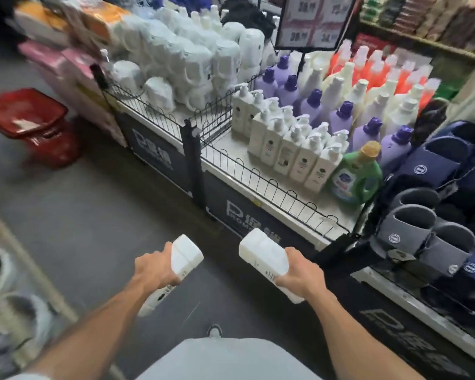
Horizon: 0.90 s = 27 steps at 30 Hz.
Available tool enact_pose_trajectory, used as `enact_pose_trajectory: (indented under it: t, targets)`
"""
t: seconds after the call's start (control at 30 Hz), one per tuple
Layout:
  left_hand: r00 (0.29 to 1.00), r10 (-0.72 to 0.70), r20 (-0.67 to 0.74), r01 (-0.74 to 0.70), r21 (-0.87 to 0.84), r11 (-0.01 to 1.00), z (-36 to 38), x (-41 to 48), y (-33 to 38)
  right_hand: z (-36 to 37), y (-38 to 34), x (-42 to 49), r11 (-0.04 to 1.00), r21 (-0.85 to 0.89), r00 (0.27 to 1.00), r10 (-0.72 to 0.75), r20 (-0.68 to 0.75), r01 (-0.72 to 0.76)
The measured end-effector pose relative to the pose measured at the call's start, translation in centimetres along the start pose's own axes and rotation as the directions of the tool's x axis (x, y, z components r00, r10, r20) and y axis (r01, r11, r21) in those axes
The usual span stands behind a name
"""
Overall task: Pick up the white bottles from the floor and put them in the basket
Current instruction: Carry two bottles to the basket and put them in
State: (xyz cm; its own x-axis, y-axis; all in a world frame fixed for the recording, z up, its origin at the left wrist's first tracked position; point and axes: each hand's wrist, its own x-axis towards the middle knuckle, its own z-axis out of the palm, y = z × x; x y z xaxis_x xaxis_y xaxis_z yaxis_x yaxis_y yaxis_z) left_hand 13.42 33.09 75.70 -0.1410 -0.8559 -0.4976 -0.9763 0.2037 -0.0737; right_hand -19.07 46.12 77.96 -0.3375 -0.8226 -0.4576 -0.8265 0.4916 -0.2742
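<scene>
Gripping one white plastic bottle (187, 256) in the left hand (154, 270) and another (261, 253) in the right hand (299, 272), fingers wrapped tight; both seemingly bound for the red plastic basket (25, 116) well apart.

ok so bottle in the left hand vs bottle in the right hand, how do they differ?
The left-hand bottle tilts its upper end rightward; the right-hand bottle tilts leftward. The left-hand bottle shows a seamed side, the right-hand bottle a broad face with printed marks. Shared: both white, each gripped mid-body by the left hand and right hand, neither in the red basket.
</scene>
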Motion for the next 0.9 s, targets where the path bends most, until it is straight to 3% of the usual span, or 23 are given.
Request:
enact_pose_trajectory:
  t: [0.43,0.63,0.9]
  targets:
    - [0.961,-0.276,0.01,0.269,-0.263,0.927,-1.7,3.4,-11.4,-0.7,-15.3,10.6,0.949,-0.115,0.953,-0.282,0.108,0.294]
    - [0.914,-0.405,0.017,0.381,-0.38,0.843,-2.1,5.0,-15.8,-1.2,-22.9,17.4,0.824,-0.257,0.861,-0.46,0.218,0.505]
    - [0.821,-0.561,0.105,0.548,-0.419,0.724,-4.0,6.4,-20.6,-1.3,-33.2,24.9,0.706,-0.218,0.732,-0.595,0.332,0.673]
